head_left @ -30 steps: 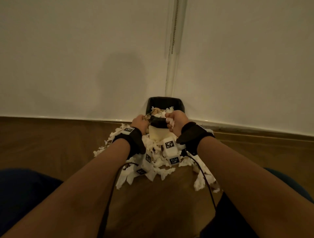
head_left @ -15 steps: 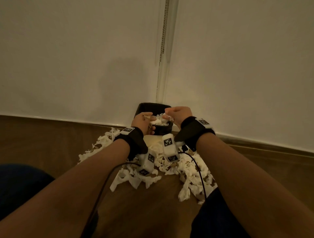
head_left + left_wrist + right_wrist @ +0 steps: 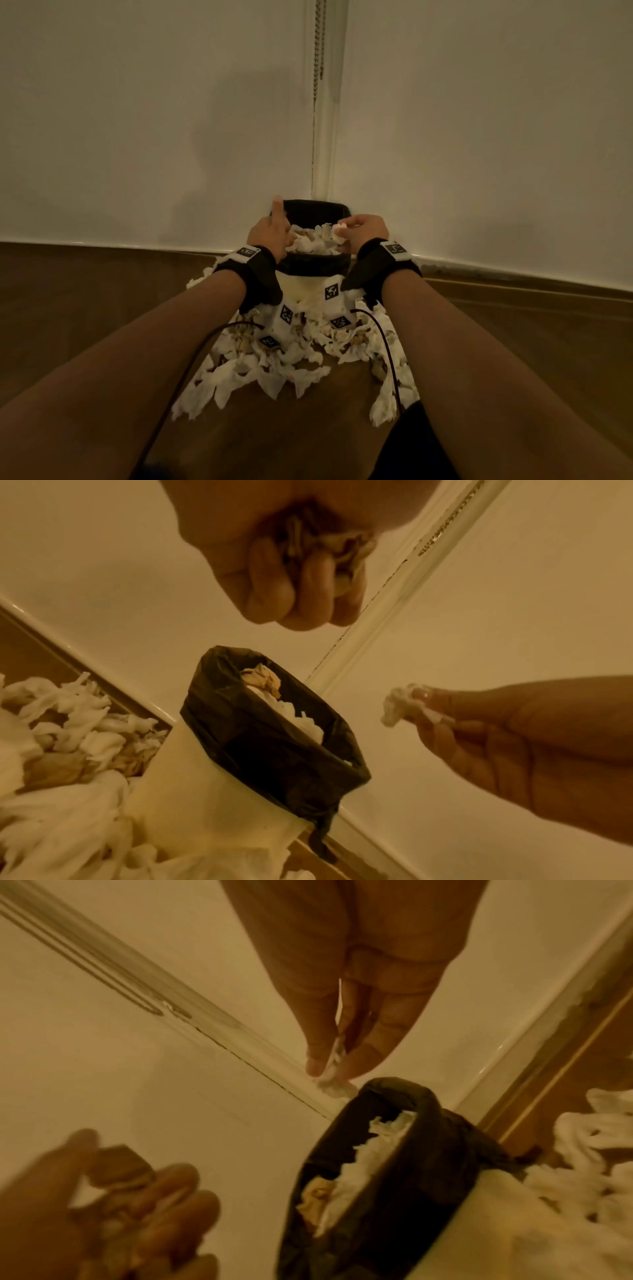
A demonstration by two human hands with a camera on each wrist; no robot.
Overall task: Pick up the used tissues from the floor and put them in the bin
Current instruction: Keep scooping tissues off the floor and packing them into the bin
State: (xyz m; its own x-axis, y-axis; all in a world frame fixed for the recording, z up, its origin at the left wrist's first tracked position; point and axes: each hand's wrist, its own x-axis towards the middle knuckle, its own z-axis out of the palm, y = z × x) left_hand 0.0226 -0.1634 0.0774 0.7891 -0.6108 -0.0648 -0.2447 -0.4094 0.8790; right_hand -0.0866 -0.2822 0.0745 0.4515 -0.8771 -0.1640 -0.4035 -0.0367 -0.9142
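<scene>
Both forearms reach forward over the floor, hands raised above the bin [image 3: 313, 267]. The left hand [image 3: 270, 233] has one finger pointing up while the other fingers clench a crumpled brownish tissue wad [image 3: 329, 545]. The right hand [image 3: 363, 229] pinches a small white tissue scrap [image 3: 399, 704] at its fingertips [image 3: 316, 1064], just above the bin's far rim. The bin, lined with a black bag [image 3: 274, 750], sits below and between the hands and holds white and brownish tissues. More used tissues [image 3: 274, 370] lie heaped on the floor beneath the wrists, around the bin's base
</scene>
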